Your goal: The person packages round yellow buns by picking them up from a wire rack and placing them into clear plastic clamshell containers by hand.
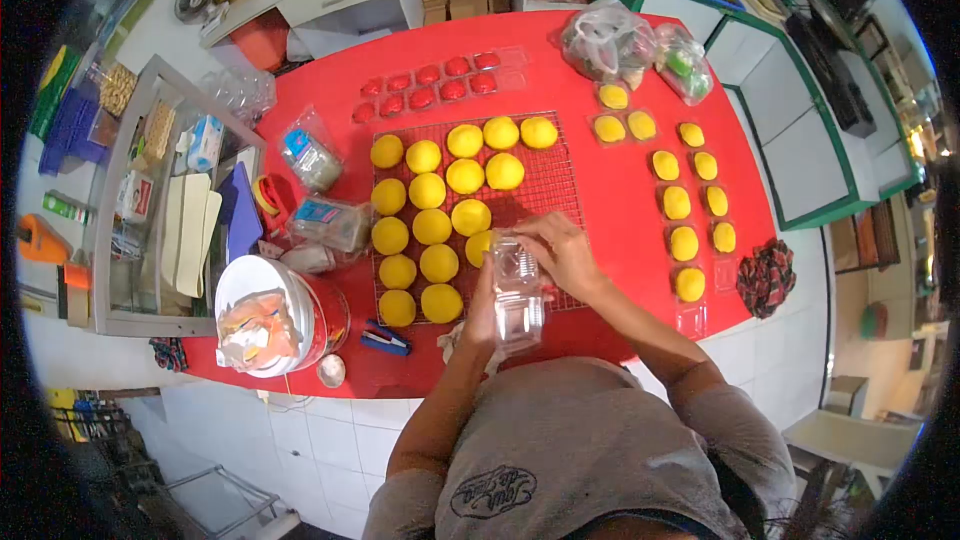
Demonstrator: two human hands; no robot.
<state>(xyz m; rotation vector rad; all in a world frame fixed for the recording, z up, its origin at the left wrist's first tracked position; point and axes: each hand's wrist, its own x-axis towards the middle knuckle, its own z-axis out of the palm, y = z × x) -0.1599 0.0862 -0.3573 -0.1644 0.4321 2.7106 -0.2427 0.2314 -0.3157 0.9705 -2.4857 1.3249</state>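
Observation:
Near the front edge of the table I hold a clear plastic clamshell box (pixel 518 308). My left hand (pixel 482 308) is wrapped round its left side. At the box's upper right edge my right hand (pixel 562 256) is closed, its fingertips pinching the rim. Just beyond my hands lies a wire rack (pixel 549 175) with several rows of round yellow buns (pixel 431 227). One yellow bun (pixel 479 246) is partly hidden behind the box and my fingers.
Yellow buns in clear boxes (pixel 677 203) line the red table's (pixel 620 270) right side. Red round pieces (pixel 422 98) lie in trays at the back. A white bucket (pixel 262 315), a blue stapler (pixel 386 338) and packs of plastic (pixel 330 224) are on the left.

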